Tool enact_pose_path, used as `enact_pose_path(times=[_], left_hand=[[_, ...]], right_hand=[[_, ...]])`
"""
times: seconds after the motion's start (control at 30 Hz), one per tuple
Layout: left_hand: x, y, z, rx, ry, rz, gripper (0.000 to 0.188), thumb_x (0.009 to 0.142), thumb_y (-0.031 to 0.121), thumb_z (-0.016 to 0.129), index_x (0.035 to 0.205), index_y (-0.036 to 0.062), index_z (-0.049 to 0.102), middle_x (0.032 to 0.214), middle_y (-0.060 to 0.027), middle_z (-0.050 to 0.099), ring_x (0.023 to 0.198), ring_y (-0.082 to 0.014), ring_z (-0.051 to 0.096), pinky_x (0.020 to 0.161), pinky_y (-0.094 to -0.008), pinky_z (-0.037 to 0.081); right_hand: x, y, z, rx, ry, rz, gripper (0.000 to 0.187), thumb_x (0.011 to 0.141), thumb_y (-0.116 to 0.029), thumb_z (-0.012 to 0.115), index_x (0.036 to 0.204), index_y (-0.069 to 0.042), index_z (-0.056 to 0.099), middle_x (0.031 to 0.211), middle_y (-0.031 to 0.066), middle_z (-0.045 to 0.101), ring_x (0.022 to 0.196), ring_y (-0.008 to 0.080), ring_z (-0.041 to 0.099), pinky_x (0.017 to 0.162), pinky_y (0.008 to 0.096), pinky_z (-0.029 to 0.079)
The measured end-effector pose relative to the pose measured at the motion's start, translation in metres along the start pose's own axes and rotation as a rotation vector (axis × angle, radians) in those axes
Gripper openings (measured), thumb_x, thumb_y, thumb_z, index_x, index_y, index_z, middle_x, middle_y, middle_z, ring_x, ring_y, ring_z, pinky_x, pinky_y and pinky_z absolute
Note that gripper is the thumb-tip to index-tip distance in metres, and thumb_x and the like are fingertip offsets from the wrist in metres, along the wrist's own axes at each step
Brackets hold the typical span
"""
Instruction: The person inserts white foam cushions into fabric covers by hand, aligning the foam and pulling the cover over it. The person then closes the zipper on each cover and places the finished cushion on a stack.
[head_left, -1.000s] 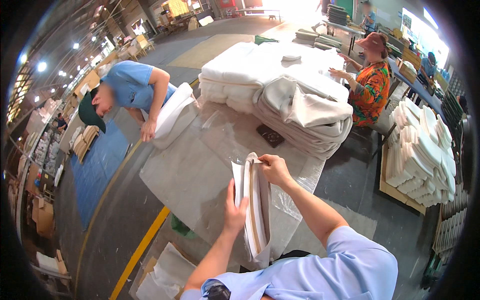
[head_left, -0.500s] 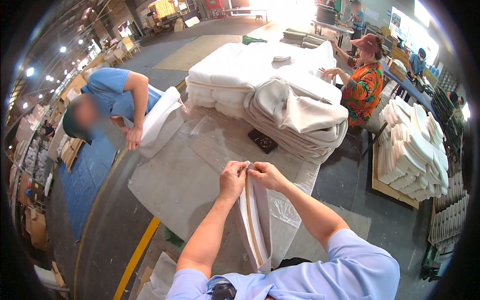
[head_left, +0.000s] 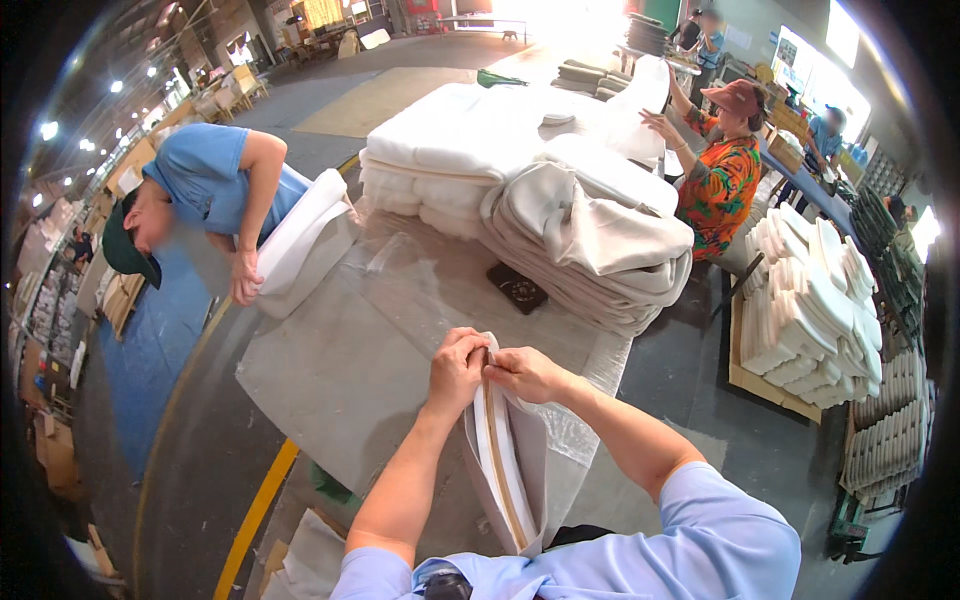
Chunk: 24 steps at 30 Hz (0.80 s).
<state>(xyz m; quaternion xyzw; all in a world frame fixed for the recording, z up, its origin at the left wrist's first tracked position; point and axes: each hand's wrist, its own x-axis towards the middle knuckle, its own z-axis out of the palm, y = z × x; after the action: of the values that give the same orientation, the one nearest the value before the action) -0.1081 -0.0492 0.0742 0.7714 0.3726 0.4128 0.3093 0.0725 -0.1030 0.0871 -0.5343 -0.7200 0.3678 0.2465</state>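
Note:
A long light grey cushion cover (head_left: 532,455) stands on edge against my body, its zipper side up. White padding shows beside the brown zipper (head_left: 497,450). At the far end of the zipper, my left hand (head_left: 457,372) is closed, pinching the cover's edge. My right hand (head_left: 528,374) is closed beside it, thumb and fingers pinching the zipper end. Whether a zipper pull sits between the fingertips is hidden. Under the cover's far end lies a grey work table (head_left: 340,370) with clear plastic film on it.
Beyond my hands rises a pile of grey covers (head_left: 600,250) and white padding (head_left: 430,135). A dark square object (head_left: 517,288) lies beside it. One co-worker (head_left: 215,190) bends over a white cushion at left; another (head_left: 725,170) stands at right. Stacked cushions (head_left: 810,300) stand on the right floor.
My right hand has shifted slightly nearer along the zipper, while my left keeps its pinch at the end. The co-worker at right has raised a white piece; the left one has turned the head.

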Motion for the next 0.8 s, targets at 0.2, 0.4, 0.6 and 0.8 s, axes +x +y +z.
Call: enact_pose_path(times=[0.2,0.4,0.6,0.8], left_hand=[[-0.017,0.001,0.013,-0.001,0.193,0.055,0.004,0.094,0.000,0.070,0.096,0.0034,0.069,0.104,-0.0124,0.070,0.095,-0.0328,0.069,0.084,-0.0425,0.057],[-0.033,0.000,0.005,-0.043,0.251,0.075,0.006,0.095,0.001,0.072,0.098,0.0051,0.069,0.105,-0.0113,0.069,0.096,-0.0307,0.069,0.083,-0.0408,0.058],[-0.048,0.008,-0.005,-0.039,0.274,0.079,0.007,0.095,0.001,0.072,0.100,0.0055,0.069,0.105,-0.0112,0.068,0.098,-0.0301,0.069,0.084,-0.0400,0.058],[-0.051,0.000,-0.020,-0.002,0.322,0.047,0.005,0.096,0.002,0.071,0.101,0.0053,0.070,0.105,-0.0128,0.069,0.099,-0.0315,0.069,0.084,-0.0416,0.058]], right_hand=[[-0.005,-0.006,0.001,-0.109,-0.080,-0.184,0.028,0.103,-0.025,0.058,0.091,0.000,0.061,0.094,0.0208,0.067,0.095,0.0438,0.066,0.086,0.0526,0.052],[-0.012,-0.027,0.000,-0.210,-0.212,-0.137,0.026,0.104,-0.024,0.058,0.092,0.000,0.056,0.095,0.0209,0.064,0.094,0.0461,0.065,0.083,0.0549,0.050],[-0.027,-0.035,0.008,-0.170,-0.199,-0.169,0.024,0.104,-0.022,0.058,0.093,-0.001,0.054,0.097,0.0221,0.064,0.094,0.0481,0.064,0.082,0.0566,0.049],[-0.003,-0.032,-0.010,0.241,-0.395,0.154,0.035,0.110,-0.033,0.057,0.102,0.000,0.062,0.089,0.0084,0.065,0.083,0.0240,0.067,0.079,0.0426,0.055]])
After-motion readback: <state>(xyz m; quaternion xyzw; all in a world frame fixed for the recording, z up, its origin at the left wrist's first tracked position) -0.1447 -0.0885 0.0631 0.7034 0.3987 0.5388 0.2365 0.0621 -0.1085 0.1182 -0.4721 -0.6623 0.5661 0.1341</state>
